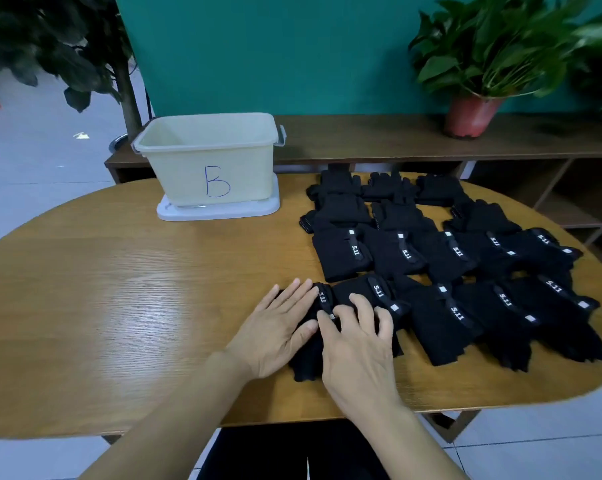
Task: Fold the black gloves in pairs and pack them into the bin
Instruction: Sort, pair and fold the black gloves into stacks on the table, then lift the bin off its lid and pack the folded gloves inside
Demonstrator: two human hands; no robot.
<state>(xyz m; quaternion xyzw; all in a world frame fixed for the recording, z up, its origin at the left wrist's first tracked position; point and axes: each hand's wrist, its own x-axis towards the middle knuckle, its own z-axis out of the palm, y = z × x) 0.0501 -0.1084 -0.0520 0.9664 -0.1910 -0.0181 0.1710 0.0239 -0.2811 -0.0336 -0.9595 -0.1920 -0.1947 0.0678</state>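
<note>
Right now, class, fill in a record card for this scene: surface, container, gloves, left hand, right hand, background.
surface: wooden table with rounded ends
container: pale bin marked B, standing on a white base at the far side; no gloves visible inside
gloves: black gloves in overlapping rows on the table's right side
left hand: flat, fingers straight, resting on the nearest glove
right hand: fingers bent, tips touching gloves beside the left hand
background: potted plant on a shelf behind the table

Black gloves [441, 258] beside cream bin [209, 157]
</note>
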